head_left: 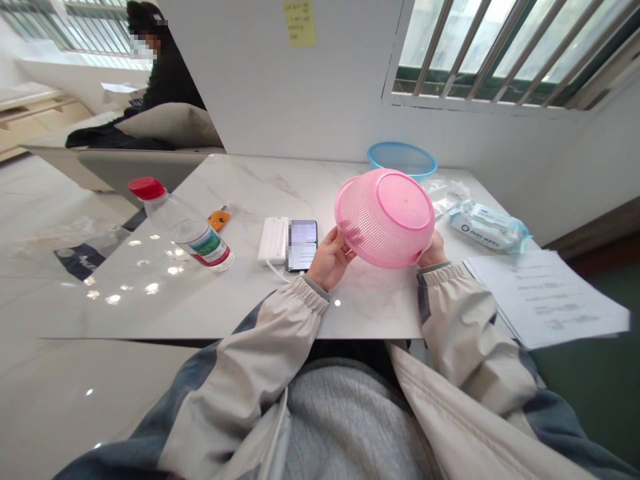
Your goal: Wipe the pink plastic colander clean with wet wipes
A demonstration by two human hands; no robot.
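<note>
The step in hand looks like handling and turning a pink mesh basket [385, 217]: it is held over the right half of the table [240, 180], between the front edge and the far edge along the wall, tilted so that its round base faces up and toward the wearer. It seems to be clear of the surface, though the underside is not fully shown. The left hand [330, 259] has thumb and fingers clamped on the rim at its lower left, with dark finger shapes showing through the mesh. The right hand [433, 250] is at the rim's lower right — its fingers pass out of sight behind the basket, so I cannot tell how tightly they close. Any next move, as I judge it, calls for an even hold from both sides, and for the right fingers to be well seated on the rim before the tilt is altered or either hand lets go. Room matters too: a blue basin [400, 152] stands behind, by the far edge, and a pack of wipes [490, 227] lies toward the right edge — so lowering the basket nearer the front edge would probably be easiest, well apart from the phone [303, 245] beside the left wrist.
</note>
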